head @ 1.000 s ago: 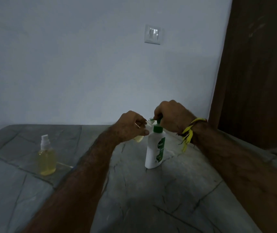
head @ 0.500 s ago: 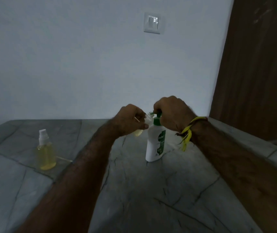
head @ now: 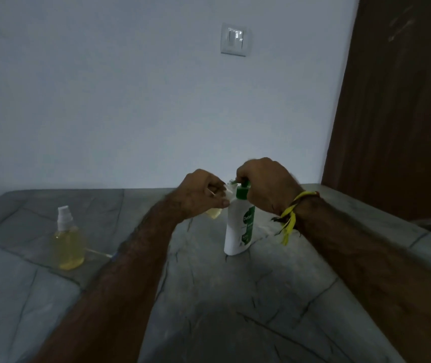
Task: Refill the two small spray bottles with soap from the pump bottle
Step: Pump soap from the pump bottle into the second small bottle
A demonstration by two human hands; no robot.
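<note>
The right hand [head: 266,187] curls over the pump bottle [head: 240,226] head to press soap out. Just left of it, the left hand [head: 198,195] grips a small spray bottle [head: 214,212], apparently open-necked, under the nozzle. The filled spray bottle [head: 67,239] stands well left.

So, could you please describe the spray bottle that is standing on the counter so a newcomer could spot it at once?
On the grey stone counter, look left of both arms. The small spray bottle stands upright there alone, apart from the white pump bottle. Its clear body of yellow liquid and its white spray top set it apart.
</note>
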